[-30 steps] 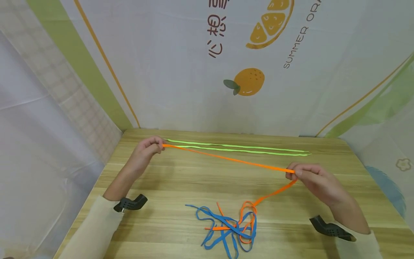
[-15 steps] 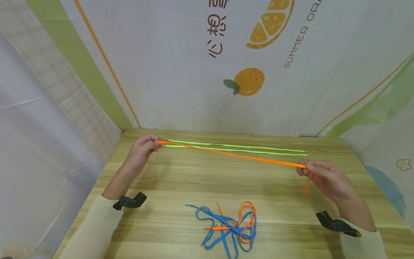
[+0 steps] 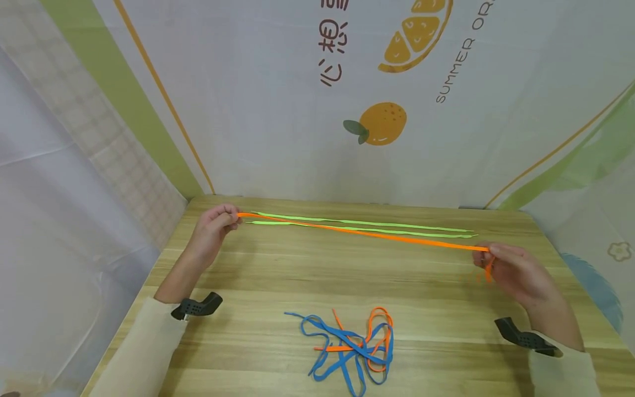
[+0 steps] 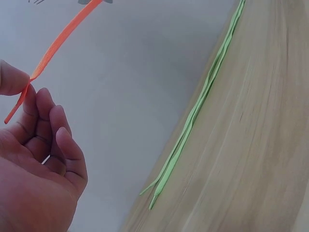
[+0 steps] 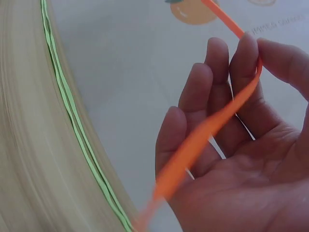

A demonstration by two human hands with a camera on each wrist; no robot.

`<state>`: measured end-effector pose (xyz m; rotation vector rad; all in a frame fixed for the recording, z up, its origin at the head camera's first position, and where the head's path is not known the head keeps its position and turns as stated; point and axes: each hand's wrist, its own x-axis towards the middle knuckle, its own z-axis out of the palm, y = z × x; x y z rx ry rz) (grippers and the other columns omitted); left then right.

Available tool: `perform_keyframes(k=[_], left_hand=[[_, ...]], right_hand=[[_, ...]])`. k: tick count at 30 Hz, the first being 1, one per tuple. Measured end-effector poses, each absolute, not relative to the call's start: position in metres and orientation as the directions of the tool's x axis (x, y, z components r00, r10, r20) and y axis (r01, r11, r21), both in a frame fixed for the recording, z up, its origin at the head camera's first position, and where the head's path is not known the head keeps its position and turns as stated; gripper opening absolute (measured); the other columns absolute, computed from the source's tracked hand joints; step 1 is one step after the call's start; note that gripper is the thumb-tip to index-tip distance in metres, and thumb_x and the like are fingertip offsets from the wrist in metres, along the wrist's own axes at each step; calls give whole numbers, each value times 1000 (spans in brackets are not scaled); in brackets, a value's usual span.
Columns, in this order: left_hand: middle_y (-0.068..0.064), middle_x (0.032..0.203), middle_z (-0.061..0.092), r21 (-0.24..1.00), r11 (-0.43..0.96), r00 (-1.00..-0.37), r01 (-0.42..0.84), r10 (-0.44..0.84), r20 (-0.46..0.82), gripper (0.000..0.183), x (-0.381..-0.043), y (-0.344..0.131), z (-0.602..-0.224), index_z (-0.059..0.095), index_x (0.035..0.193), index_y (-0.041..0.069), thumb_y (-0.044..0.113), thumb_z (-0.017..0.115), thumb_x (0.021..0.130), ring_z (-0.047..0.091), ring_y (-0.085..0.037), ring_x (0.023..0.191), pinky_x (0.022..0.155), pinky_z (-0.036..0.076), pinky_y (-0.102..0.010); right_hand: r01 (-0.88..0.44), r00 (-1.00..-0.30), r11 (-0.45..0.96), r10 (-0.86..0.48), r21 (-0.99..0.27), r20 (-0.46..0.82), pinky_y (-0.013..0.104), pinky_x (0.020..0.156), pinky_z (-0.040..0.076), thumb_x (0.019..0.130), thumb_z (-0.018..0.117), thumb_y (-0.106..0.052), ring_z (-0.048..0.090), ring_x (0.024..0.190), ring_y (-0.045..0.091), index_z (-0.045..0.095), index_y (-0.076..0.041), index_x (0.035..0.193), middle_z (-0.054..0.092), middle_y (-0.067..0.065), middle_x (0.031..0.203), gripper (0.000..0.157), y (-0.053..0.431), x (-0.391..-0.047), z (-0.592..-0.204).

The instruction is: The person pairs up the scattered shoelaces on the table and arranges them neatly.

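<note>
An orange shoelace (image 3: 362,233) is stretched above the table between both hands. My left hand (image 3: 213,226) pinches it close to one tip, between thumb and index finger, and the short tip (image 4: 14,107) pokes out below. My right hand (image 3: 516,270) pinches the other side with thumb and index finger, the remaining fingers loosely bent. From there a loose tail (image 5: 193,145) hangs across the palm, blurred at its lower end. Just behind the stretched lace, two light green shoelaces (image 3: 397,225) lie almost parallel along the table's far side.
A loose tangle of blue shoelace (image 3: 342,364) and another orange shoelace (image 3: 381,310) lies at the front middle of the wooden table (image 3: 278,286). A printed white curtain (image 3: 268,110) hangs right behind the table's back edge.
My right hand has moved right and away, sliding along or pulling the orange shoelace so its tail left the tangle. My left hand shifted slightly left. The lace is now longer between the hands.
</note>
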<state>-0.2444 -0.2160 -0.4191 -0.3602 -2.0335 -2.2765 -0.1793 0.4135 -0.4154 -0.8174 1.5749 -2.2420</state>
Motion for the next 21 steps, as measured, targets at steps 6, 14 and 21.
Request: perform_keyframes(k=[6, 14, 21], left_hand=[[2, 93, 63, 970, -127, -971, 207, 91, 220, 20, -247, -215, -421, 62, 92, -2, -5, 47, 105, 58, -14, 88, 85, 49, -26], [-1, 93, 65, 966, -174, -978, 190, 58, 202, 26, -249, -214, -420, 65, 88, 6, -5, 48, 104, 62, -14, 90, 84, 50, -25], [0, 97, 63, 964, -193, -980, 183, 47, 196, 30, -251, -215, -422, 64, 86, 10, -3, 46, 106, 61, -13, 92, 85, 50, -25]], right_hand=[[13, -845, -477, -475, -879, 246, 33, 104, 50, 114, 17, 6, 71, 114, 23, 79, 2, 111, 78, 10, 115, 62, 425, -182, -420], [103, -873, -570, -445, -815, 201, 34, 107, 51, 116, 19, 1, 70, 116, 24, 80, 2, 110, 78, 10, 114, 62, 439, -184, -429], [92, -915, -602, -365, -793, 170, 35, 101, 55, 116, 24, 1, 73, 111, 25, 81, 4, 114, 80, 14, 112, 58, 443, -184, -433]])
